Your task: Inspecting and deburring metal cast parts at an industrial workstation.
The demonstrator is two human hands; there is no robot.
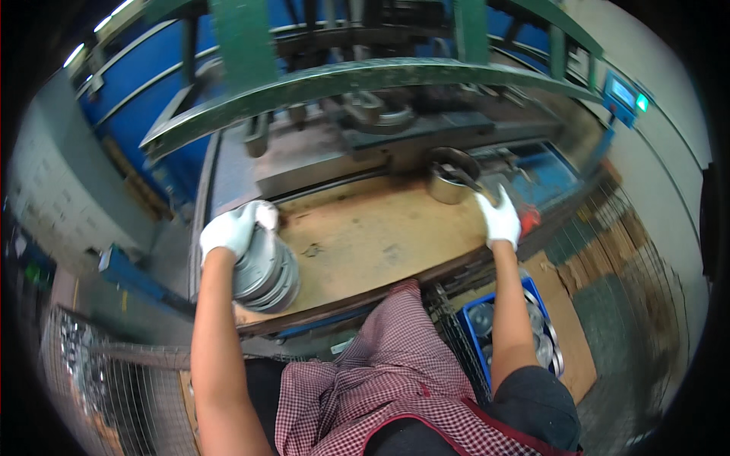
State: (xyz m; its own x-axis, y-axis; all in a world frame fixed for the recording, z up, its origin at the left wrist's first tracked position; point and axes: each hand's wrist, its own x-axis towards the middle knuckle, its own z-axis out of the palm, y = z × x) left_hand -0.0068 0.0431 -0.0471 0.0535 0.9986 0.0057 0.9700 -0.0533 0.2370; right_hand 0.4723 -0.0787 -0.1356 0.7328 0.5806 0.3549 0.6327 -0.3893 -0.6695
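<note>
My left hand (230, 232), in a white glove, grips the rim at the top of a stack of round grey metal pieces (262, 270). Its fingers curl over the far edge, partly blurred, so the exact hold is hard to see. The stack stands at the left end of a tan work board (357, 235). My right hand (500, 219), also gloved in white, is raised at the board's right side with thumb and fingers apart. Just left of it stands a round can (447, 188) with a dark handle (462, 178) sticking out.
A green metal frame (365, 78) crosses above the machine bed. Below my right arm, a blue crate (475, 346) holds several round metal pieces. A red object (530, 219) lies beside my right hand. Wire mesh cages (137, 387) stand low at the left.
</note>
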